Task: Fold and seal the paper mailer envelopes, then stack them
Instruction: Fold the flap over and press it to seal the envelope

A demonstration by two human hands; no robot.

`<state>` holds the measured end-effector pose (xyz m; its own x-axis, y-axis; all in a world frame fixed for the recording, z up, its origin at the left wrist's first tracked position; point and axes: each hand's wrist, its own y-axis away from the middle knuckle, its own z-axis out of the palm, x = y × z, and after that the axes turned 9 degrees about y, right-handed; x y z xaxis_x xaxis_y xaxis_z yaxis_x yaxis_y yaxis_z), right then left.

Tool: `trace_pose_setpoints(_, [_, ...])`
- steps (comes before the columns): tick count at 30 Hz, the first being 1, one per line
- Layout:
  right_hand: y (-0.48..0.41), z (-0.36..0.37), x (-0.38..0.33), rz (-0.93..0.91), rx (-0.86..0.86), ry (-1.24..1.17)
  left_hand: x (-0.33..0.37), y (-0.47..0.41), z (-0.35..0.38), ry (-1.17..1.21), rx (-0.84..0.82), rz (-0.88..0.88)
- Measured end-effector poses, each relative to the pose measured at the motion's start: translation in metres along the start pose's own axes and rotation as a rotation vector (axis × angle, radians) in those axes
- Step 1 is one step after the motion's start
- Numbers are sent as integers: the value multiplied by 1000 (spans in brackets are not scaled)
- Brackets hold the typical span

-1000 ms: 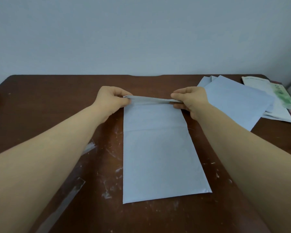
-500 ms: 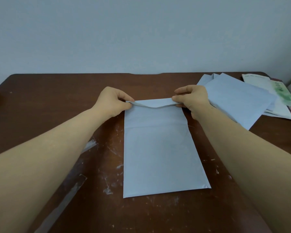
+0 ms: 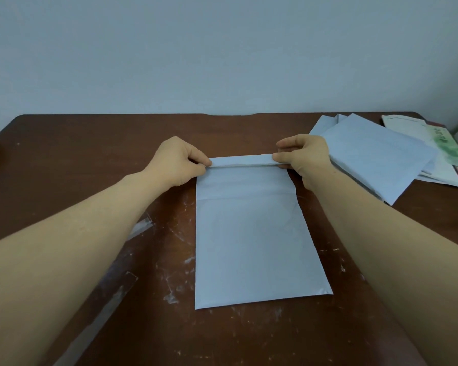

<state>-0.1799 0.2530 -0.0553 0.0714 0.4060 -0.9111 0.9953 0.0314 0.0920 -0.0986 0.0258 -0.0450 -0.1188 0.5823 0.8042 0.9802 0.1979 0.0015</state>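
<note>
From the mailer (image 3: pixel 251 241) I have bare counter (image 3: pixel 90 143) from 9 round to 12 o'clock, open out to the back wall (image 3: pixel 222 62). At 2 o'clock a loose pile of mailers (image 3: pixel 376 159) lies just beside my right hand (image 3: pixel 306 157), blocking a sideways pass, with printed papers (image 3: pixel 444 146) beyond it at 3. At 8 o'clock clear strips (image 3: pixel 109 305) lie on the wood beside my left forearm (image 3: pixel 77 247)

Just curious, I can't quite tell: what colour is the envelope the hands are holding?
Plain pale blue-grey, with no print. The envelope shows best in the head view.
</note>
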Motion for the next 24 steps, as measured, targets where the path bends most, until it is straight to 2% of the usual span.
trace_pose_setpoints(13, [0,1,2,-1,9,23,0,4,-2,-308,-79,244])
trace_pose_setpoints(20, [2,1,4,-23,13,40,2,7,-3,-429,-123,283])
trace_pose_setpoints(24, [3,2,3,-18,25,65,9,14,2,-421,-70,298])
